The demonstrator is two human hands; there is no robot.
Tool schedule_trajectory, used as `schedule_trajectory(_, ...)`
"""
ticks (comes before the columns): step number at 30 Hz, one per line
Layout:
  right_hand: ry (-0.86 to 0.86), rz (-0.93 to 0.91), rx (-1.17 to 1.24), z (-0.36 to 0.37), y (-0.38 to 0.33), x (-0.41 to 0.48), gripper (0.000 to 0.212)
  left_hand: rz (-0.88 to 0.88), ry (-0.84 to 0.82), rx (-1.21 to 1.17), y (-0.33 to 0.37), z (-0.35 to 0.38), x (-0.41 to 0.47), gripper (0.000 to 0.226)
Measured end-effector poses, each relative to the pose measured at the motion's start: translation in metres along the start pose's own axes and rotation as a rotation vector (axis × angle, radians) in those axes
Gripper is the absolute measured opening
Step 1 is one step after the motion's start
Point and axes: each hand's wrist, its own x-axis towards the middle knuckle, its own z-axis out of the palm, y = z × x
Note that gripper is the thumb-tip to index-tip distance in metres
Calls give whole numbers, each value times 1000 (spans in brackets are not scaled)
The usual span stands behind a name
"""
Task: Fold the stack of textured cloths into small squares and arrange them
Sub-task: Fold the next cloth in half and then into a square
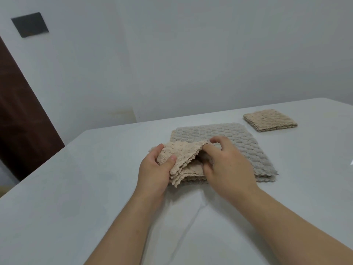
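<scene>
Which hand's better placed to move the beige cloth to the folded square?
Right hand, likely: its fingers sit inside the beige cloth, and the folded square lies on its side. The left hand would cross over.

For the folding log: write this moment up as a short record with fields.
in work: beige cloth, partly folded, its layers loose
left hand: grips the beige cloth's left edge, thumb on top
right hand: pinches the upper flap, thumb tucked under it
underneath: grey stack, flat and unfolded, with the beige cloth lying on its near left part
done: one folded beige square, far right, apart from the stack
surface: white table
</scene>
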Motion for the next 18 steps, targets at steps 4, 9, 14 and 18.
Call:
schedule_trajectory(4, 54, 78, 165, 2, -2, 1, 25, -33, -1, -51, -2, -2, 4, 57)
schedule_trajectory(9, 104, 214, 468, 0, -6, 1, 35, -75, -53, -109, -1, -1, 2, 52)
schedule_trajectory(14, 62, 387, 643, -1, -3, 4, 37, -39, -65, -107, -2, -1, 1, 53)
schedule_trajectory(18, -22, 392, 642, -3, -5, 4, 50, 28, -47, -124, 1, -3, 3, 54)
